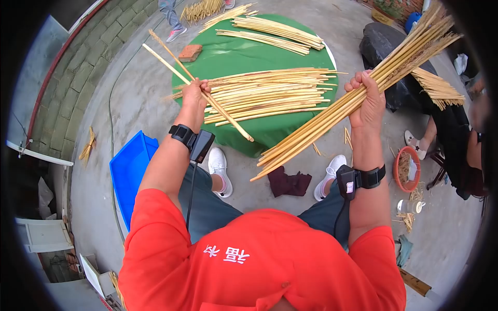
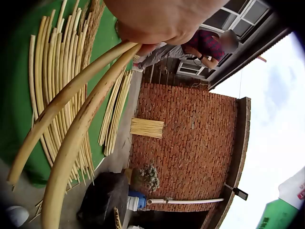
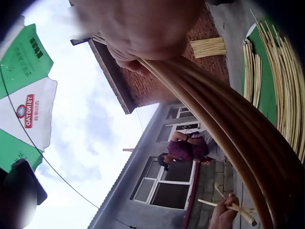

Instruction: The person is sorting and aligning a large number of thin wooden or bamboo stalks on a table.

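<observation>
My left hand (image 1: 194, 96) grips two pale reed-like stalks (image 1: 228, 117) that cross at the fist, over the left side of a round green-covered table (image 1: 228, 54). In the left wrist view the two stalks (image 2: 71, 157) run out below the hand (image 2: 162, 21). My right hand (image 1: 367, 101) holds a thick bundle of similar stalks (image 1: 306, 137), fingers curled round its middle. The bundle slants, with bare ends toward my knees and feathery tops (image 1: 428, 39) up at the right. Between the hands, a wide pile of stalks (image 1: 270, 93) lies across the table.
Smaller stalk bundles (image 1: 277, 32) and a brick (image 1: 190, 53) lie on the table. A blue bin (image 1: 129, 166) stands at the left, and a dark cloth (image 1: 289, 182) lies between my feet. An orange basin (image 1: 406, 168) and a seated person (image 1: 451, 140) are at the right.
</observation>
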Tool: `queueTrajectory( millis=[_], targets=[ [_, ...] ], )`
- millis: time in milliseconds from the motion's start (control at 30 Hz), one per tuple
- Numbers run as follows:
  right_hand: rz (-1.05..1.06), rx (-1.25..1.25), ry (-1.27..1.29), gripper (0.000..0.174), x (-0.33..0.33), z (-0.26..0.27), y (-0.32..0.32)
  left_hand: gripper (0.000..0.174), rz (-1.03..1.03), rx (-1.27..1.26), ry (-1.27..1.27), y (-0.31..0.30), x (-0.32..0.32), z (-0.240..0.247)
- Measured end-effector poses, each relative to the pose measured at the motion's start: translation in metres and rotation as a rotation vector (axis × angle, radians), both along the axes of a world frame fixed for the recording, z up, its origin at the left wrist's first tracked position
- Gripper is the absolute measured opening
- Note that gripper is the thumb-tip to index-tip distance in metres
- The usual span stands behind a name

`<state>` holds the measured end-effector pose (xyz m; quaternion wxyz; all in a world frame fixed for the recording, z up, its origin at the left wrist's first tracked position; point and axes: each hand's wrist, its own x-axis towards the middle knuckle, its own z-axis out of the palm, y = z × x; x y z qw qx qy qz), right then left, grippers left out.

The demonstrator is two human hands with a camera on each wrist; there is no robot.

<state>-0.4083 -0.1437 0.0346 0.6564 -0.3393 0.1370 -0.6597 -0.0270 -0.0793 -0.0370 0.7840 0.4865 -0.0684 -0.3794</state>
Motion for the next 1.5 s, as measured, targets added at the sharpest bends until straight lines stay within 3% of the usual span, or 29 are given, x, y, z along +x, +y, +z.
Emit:
queueTrajectory(
  millis=[100,333,433,500,633,700,967,1367,1500],
  targets=[
    [-0.174,0.028,0.142,0.017,-0.001,-0.004,0.005,0.022,0.045,0.026,-0.119,0.009,0.024,-0.026],
    [-0.234,0.121,0.286,0.016,-0.01,-0.007,0.019,0.046,0.093,0.136,-0.12,0.006,-0.017,-0.06],
    [-0.233,0.143,0.296,0.016,-0.014,-0.009,0.017,0.045,0.149,0.228,-0.116,-0.011,-0.032,-0.071],
    [-0.234,0.175,0.295,0.016,-0.015,-0.011,0.016,0.045,0.082,0.225,-0.14,-0.017,-0.04,-0.073],
    [-0.225,0.27,0.286,0.016,-0.021,-0.02,0.011,0.041,0.126,0.066,0.011,-0.044,-0.066,-0.07],
    [-0.224,0.291,0.287,0.016,-0.023,-0.023,0.008,0.043,0.005,0.132,-0.048,-0.054,-0.074,-0.07],
    [-0.284,0.373,0.307,0.013,-0.03,-0.023,0.005,0.048,0.045,0.162,0.127,-0.137,-0.08,-0.083],
    [-0.318,0.512,0.423,0.014,-0.023,-0.026,-0.003,0.037,-0.076,0.095,0.151,-0.24,-0.049,-0.15],
    [-0.334,0.528,0.426,0.015,-0.022,-0.031,-0.008,0.049,-0.198,0.059,0.1,-0.234,-0.04,-0.18]
  ],
)
